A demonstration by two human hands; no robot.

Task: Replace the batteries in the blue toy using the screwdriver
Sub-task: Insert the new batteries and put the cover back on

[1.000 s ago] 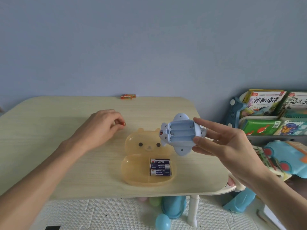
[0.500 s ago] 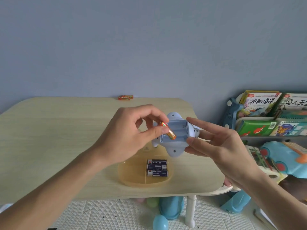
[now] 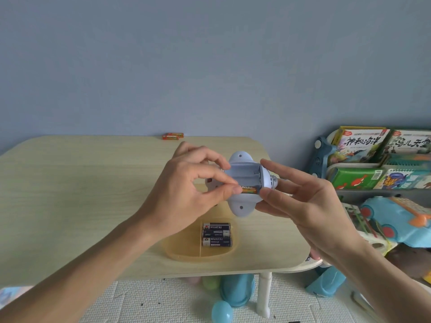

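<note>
Right hand (image 3: 300,201) grips blue toy (image 3: 245,183) above the table (image 3: 81,194), battery bay open and facing up. Left hand (image 3: 186,194) pinches an orange battery (image 3: 249,190) between thumb and forefinger, seated in the bay's nearest slot. Three dark batteries (image 3: 216,234) lie in the yellow tray (image 3: 182,250) below both hands.

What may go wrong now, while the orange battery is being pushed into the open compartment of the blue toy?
1. The left hand presses the orange battery into the nearest slot; its polarity cannot be read, so it may go in reversed.
2. The blue toy is held in the air only by the right hand fingertips; a push could knock it loose.
3. The dark batteries in the yellow tray could be mixed with the orange batteries by the wall.
</note>
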